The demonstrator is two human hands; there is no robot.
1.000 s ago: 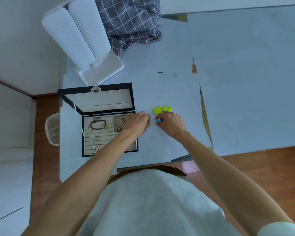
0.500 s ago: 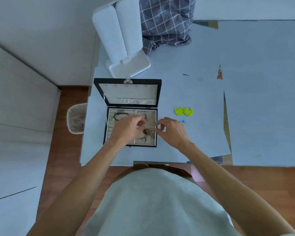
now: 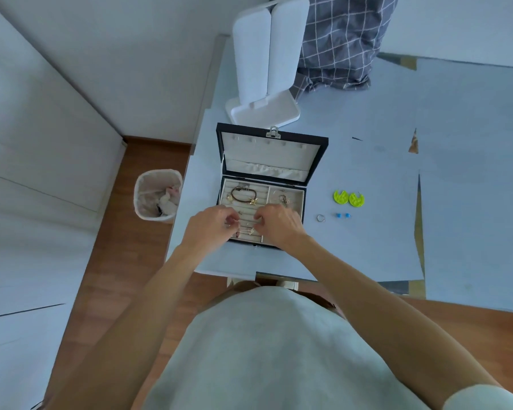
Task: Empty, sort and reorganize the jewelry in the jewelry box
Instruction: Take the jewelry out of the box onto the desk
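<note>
A black jewelry box [image 3: 219, 190] stands open on the pale blue table [image 3: 382, 255], its lid tilted back. A brown bracelet [image 3: 243, 195] lies in the ring-roll section and a tangle of gold pieces [image 3: 283, 199] in the right compartment. Both hands hover over the front rows of the box. My left hand [image 3: 209, 227] has its fingers curled and pinches a small piece of jewelry. My right hand [image 3: 279, 224] has curled fingertips on the rolls; what they hold is hidden. On the table right of the box lie two neon green earrings [image 3: 348, 198], two blue studs [image 3: 342, 215] and a silver ring [image 3: 320, 218].
A white folding mirror stand [image 3: 262, 72] rises behind the box, with grey checked cloth [image 3: 341, 39] beside it. A white waste bin [image 3: 157, 195] sits on the wooden floor left of the table. The table's left edge runs close to the box.
Both hands moved left from the table beside the green earrings into the box, then onto its front rows. A silver ring and blue studs now lie on the table. The camera swung left.
</note>
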